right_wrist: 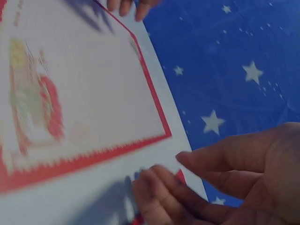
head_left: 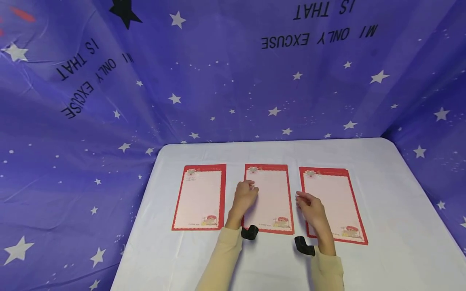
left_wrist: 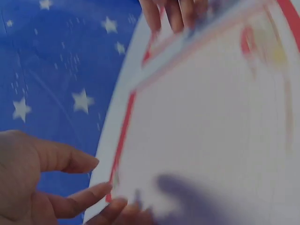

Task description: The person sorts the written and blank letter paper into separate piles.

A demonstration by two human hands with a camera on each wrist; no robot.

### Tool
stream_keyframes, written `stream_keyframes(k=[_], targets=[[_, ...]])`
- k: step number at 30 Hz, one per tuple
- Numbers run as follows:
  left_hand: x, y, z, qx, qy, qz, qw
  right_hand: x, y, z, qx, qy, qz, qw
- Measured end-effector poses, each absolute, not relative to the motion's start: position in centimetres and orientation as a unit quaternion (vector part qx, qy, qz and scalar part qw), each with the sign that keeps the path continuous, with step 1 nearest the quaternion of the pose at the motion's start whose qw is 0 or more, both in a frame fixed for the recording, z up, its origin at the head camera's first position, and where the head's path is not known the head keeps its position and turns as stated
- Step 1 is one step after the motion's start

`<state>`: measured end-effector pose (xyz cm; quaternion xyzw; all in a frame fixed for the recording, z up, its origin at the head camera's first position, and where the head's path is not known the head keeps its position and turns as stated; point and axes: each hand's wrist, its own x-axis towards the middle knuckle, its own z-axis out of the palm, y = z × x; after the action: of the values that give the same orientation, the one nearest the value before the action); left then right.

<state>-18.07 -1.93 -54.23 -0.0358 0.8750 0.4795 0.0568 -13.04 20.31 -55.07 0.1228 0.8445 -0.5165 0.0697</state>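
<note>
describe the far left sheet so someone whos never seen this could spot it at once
In the head view, find the white table and its row of three red-bordered sheets. Go to the row's left end, past the left hand. That far left sheet alone shows small lines of print beneath its top left flower.

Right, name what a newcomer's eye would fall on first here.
Probably the starry purple-blue cloth with upside-down lettering, filling much of the head view behind the white table. Next, three red-bordered sheets lie in a row on that table, with the left hand over the left edge of the middle sheet and the right hand over that of the right sheet.
</note>
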Motion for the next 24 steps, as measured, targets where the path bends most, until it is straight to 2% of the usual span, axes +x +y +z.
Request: stream_keyframes(k=[4, 11, 24], targets=[[-18.0, -3.3, -55.0, -0.08, 0.894, 0.441, 0.032, -13.3, 19.3, -55.2, 0.121, 0.848, -0.51, 0.083], [-17.6, -4.2, -55.1, -0.108, 0.887, 0.447, 0.05, -13.7, 18.6, -55.5, 0.14, 0.822, -0.543, 0.101], [-17.3, -4.3, -55.0, -0.068, 0.894, 0.443, 0.026, -14.1, 17.6, -56.0, 0.155, 0.82, -0.54, 0.109]])
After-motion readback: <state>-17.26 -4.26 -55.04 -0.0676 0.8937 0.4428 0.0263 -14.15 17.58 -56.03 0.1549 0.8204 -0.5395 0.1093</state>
